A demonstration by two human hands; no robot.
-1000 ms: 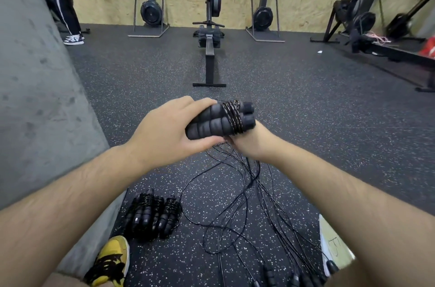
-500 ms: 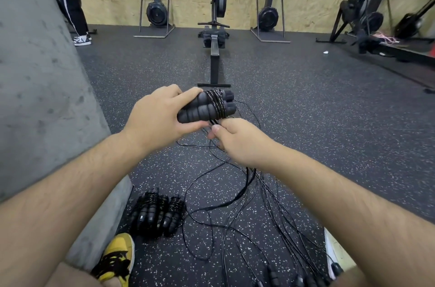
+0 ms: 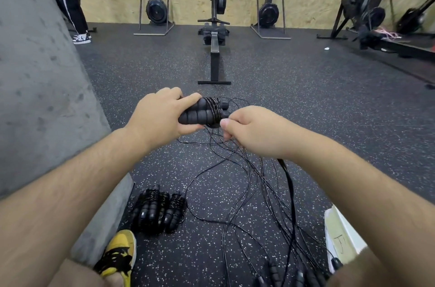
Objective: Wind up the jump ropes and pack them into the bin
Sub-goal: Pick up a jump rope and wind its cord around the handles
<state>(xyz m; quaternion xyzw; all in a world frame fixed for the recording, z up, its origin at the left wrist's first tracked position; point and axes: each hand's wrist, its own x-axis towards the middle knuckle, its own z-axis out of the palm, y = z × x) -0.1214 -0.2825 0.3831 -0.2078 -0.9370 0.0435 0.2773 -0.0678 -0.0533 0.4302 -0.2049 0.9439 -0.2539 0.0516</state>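
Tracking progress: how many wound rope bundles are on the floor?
3, it seems, side by side by the yellow shoe: left bundle, middle bundle, right bundle. They are dark and touching, so another may be hidden.

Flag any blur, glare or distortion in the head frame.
Head view: strong fisheye bowing, forearms balloon toward the bottom corners; soft even light, no glare; left hand, right hand and jump rope handles sharp; exercise machines at the right edge smeared; loose black cords low-contrast on the speckled floor.
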